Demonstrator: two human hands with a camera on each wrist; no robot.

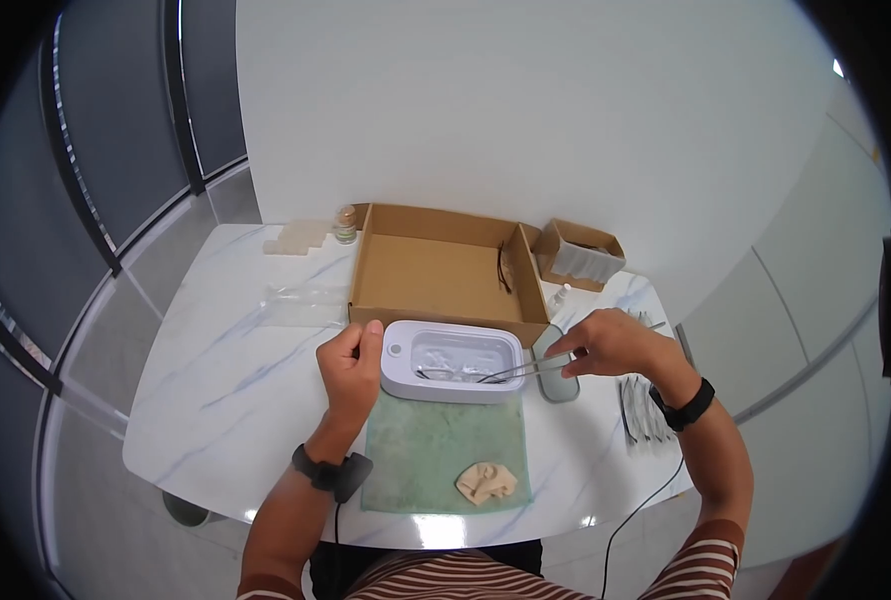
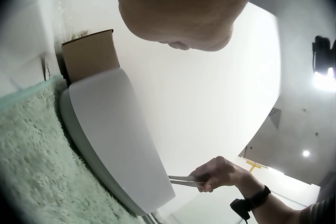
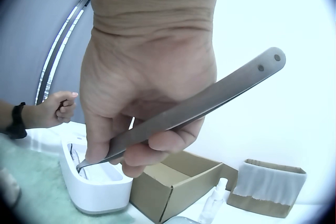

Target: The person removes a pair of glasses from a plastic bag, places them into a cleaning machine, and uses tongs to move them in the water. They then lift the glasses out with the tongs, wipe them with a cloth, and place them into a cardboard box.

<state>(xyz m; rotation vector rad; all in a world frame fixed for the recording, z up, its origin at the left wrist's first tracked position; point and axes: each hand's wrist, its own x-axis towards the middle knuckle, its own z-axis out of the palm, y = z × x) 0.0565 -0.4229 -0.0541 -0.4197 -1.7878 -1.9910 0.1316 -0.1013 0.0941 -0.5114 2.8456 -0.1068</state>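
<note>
My right hand [image 1: 616, 342] pinches long metal tweezers [image 3: 220, 95] between thumb and fingers. Their tips reach over the right rim into the basin of a white ultrasonic-cleaner-like tub [image 1: 453, 394]. Inside the basin, clear shiny liquid surrounds a thin dark-edged thing, like eyeglasses, close to the tweezer tips; I cannot tell whether they grip it. By the tub's left end, my left hand [image 1: 349, 366] is raised in a loose fist, thumb up, with nothing visible in it. The right wrist view shows the same curled left hand [image 3: 62, 109].
Behind the tub stands an open cardboard box [image 1: 431, 255] with a dark-armed item at its right. A green mat [image 1: 436, 450] carries a crumpled beige cloth [image 1: 487, 483]. Rightward are a glasses-case-like tray [image 1: 560, 388], a spray bottle [image 1: 560, 298], a small carton [image 1: 574, 283] and silvery packets [image 1: 646, 415].
</note>
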